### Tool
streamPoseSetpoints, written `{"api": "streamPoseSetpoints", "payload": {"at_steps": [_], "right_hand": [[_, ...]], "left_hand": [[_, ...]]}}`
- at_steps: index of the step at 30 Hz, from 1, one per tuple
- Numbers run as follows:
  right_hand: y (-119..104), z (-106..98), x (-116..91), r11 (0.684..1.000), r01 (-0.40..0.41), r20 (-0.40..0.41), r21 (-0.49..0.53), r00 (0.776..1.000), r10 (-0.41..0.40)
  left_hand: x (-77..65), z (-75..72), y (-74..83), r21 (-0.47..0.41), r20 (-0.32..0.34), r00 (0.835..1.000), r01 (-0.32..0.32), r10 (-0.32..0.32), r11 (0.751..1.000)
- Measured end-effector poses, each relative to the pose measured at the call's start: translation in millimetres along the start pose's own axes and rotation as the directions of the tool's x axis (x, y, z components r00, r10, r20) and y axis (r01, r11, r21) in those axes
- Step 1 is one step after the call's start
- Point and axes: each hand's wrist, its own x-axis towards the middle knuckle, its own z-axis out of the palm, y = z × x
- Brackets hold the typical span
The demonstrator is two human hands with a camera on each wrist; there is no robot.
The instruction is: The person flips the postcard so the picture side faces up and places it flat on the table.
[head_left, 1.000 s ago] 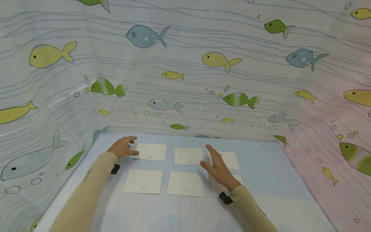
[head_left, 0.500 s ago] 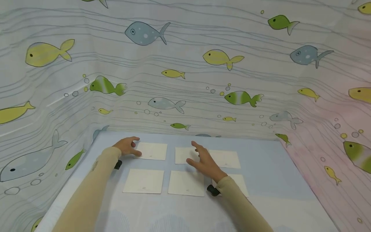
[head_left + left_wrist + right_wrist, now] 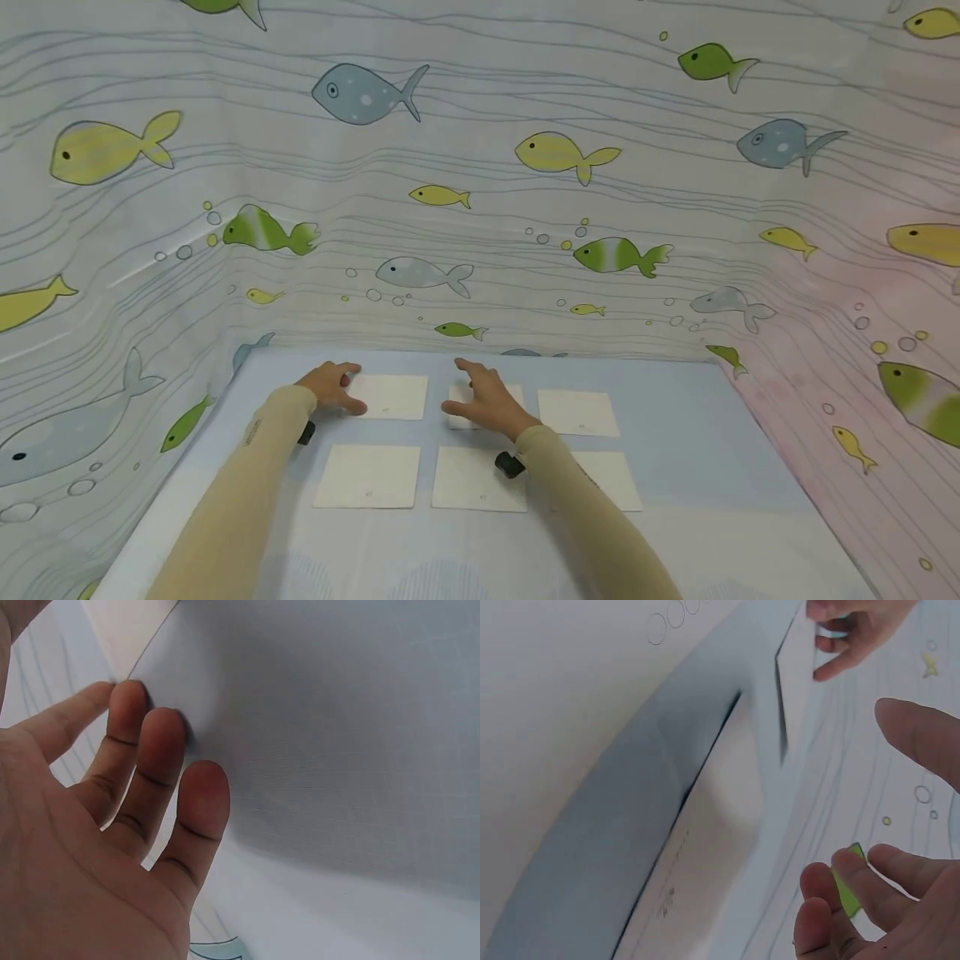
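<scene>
1. A pale backdrop (image 3: 487, 233) with printed fish and wavy lines is enclosing the worktop (image 3: 705, 442) at the back and on both sides.

2. Six white cards are lying there in two rows of three: the back-left card (image 3: 393, 397), back-middle card (image 3: 459, 396) and back-right card (image 3: 577, 413), with the front-left card (image 3: 367, 477), front-middle card (image 3: 471, 479) and front-right card (image 3: 611, 482) nearer the person. Some are showing a small mark, too faint for me to read.

3. The left hand (image 3: 327, 386) is spanning the outer short edge of the back-left card, thumb by the near corner, fingers by the far one. Thumb and fingers are standing apart; how firmly they are touching, I cannot tell.

4. The right hand (image 3: 491, 402) is hovering above the back-middle card, thumb and forefinger well parted and holding nothing. Its sleeve (image 3: 592, 517) is partly covering the front-right card.

5. In the right wrist view a dark line is showing under the back-left card's edge; whether that corner is lifting or merely casting shadow, I cannot say.

6. To my eye, handling this card well is depending on light, even contact at its corners, since so thin a thing is probably bending or creasing under a hard squeeze. Keeping the right wrist high is helping too: a drooping sleeve or wrist camera (image 3: 510, 465) could be dragging the neighbouring cards out of line.
</scene>
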Motion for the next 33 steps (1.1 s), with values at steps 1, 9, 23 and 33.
{"api": "streamPoseSetpoints", "payload": {"at_steps": [1,9,23,33], "right_hand": [[0,3,4,1.0,-0.011,0.001,-0.006,1.0,0.011],[-9,25,32,0.994,-0.065,0.03,-0.09,0.997,0.068],[-22,51,51,0.951,-0.137,0.061,-0.277,0.985,0.16],[-26,51,49,0.951,-0.089,0.04,-0.296,0.994,0.106]], "left_hand": [[0.3,0.7,0.1,-0.003,0.0,1.0,0.001,-0.001,1.0],[2.3,0.7,0.8,-0.019,-0.014,1.0,0.001,-0.001,1.0],[-6.5,-0.8,8.6,-0.011,-0.011,1.0,-0.019,0.019,1.0],[-6.6,-2.4,9.9,-0.033,-0.009,1.0,-0.01,0.009,0.999]]}}
